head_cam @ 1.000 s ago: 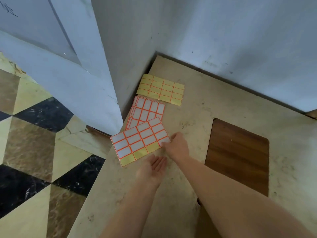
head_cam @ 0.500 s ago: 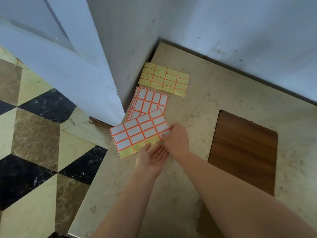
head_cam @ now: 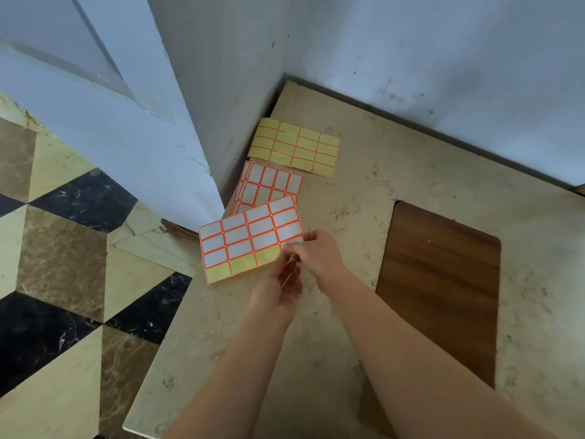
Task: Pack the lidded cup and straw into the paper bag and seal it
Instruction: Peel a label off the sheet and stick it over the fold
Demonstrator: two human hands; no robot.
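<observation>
No cup, straw or paper bag is in view. On the beige table (head_cam: 348,312) lies a sheet of white, orange-framed stickers (head_cam: 247,239), several of its lower cells bare and yellow. My right hand (head_cam: 319,255) pinches a white sticker (head_cam: 289,247) at the sheet's lower right corner. My left hand (head_cam: 281,286) lies palm up just under it, fingers spread, with its fingertips at the sheet's edge.
A second sheet of stickers (head_cam: 269,185) lies partly under the first. A used yellow sheet (head_cam: 294,147) lies in the table's corner by the blue wall (head_cam: 443,58). A dark wooden inlay (head_cam: 440,286) is on the right. The table's left edge drops to a tiled floor (head_cam: 63,264).
My right hand has lifted a white sticker off the sheet's corner. My left hand has slid forward to the sheet's edge. The view has shifted a little.
</observation>
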